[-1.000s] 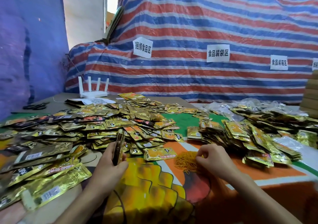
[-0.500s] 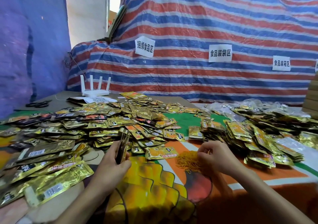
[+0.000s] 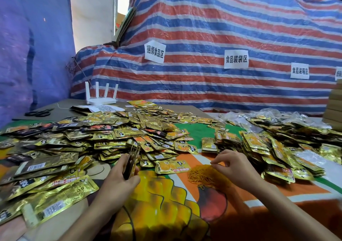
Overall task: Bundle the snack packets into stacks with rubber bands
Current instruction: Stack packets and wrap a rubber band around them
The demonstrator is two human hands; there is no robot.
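A wide heap of loose gold snack packets (image 3: 103, 135) covers the left and middle of the table. My left hand (image 3: 120, 177) grips a small stack of packets (image 3: 132, 158), held upright on edge. A pile of yellow rubber bands (image 3: 203, 175) lies on the cloth near the front. My right hand (image 3: 233, 164) hovers over the pile's right side and pinches a rubber band between thumb and fingertips. Bundled packet stacks (image 3: 268, 151) lie heaped at the right.
A white router (image 3: 100, 96) and black scissors (image 3: 39, 112) sit at the far left of the table. A striped tarp (image 3: 212, 37) with paper labels rises behind. Clear plastic bags (image 3: 238, 116) lie at the back right, beside cardboard boxes (image 3: 335, 107).
My right hand has risen slightly from the rubber band pile, pinching a band. My left hand keeps the upright stack in nearly the same place.
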